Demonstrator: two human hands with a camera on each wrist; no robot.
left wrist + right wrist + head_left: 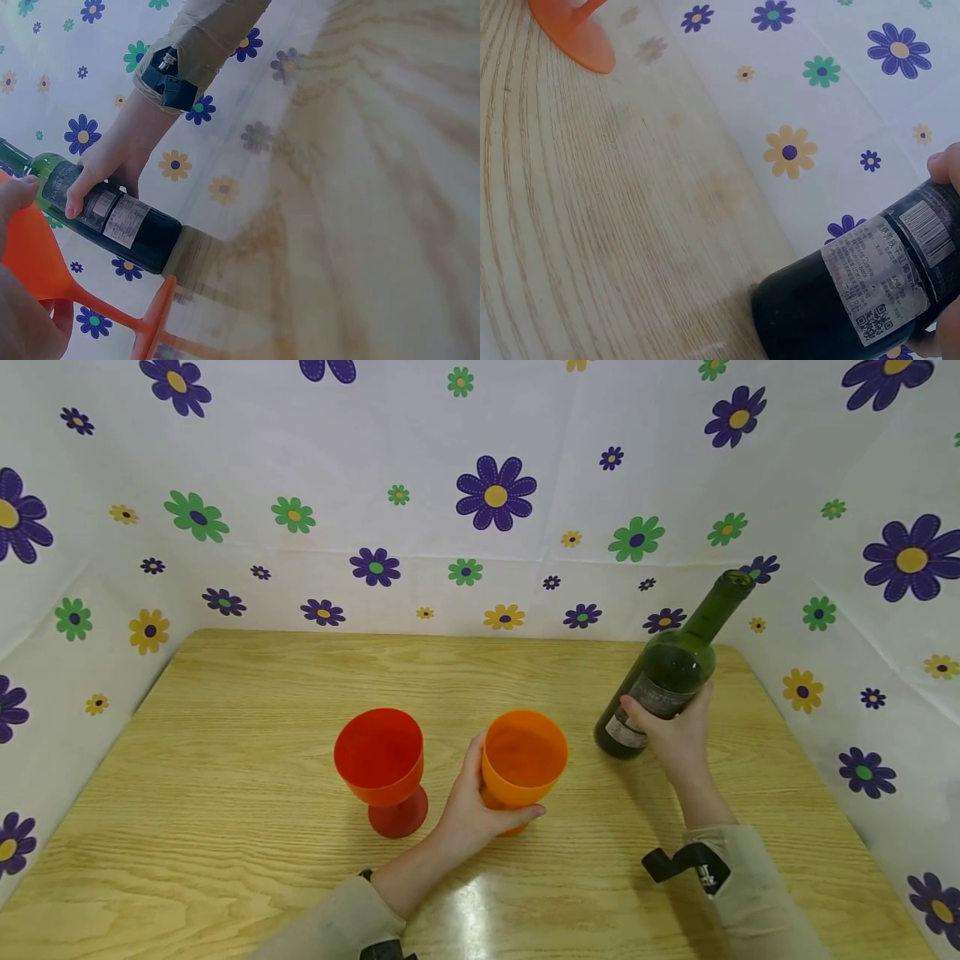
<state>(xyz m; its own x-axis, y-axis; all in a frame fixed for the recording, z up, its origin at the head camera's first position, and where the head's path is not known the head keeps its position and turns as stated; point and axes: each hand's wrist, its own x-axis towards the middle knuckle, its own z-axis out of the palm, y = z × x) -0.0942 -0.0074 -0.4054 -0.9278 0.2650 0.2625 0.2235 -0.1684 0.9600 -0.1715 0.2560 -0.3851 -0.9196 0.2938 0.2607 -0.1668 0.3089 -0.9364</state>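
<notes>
Near the middle of the table, my left hand (472, 814) grips an orange plastic goblet (521, 760) around its lower bowl. The goblet stands upright, its mouth facing up, and its foot (156, 319) shows at the tabletop in the left wrist view. To the right, my right hand (681, 739) holds a dark green wine bottle (667, 672) around its labelled body. The bottle's neck is uncapped and points up; its base is at or very near the table. A printed back label (874, 281) faces the right wrist camera. Some fingers of both hands are hidden behind what they hold.
A red goblet (381, 760) stands upright just left of the orange one. The wooden table (247, 710) is bordered at the back and sides by a white cloth (420, 435) printed with flowers. Straps with small devices (686, 864) sit on both wrists.
</notes>
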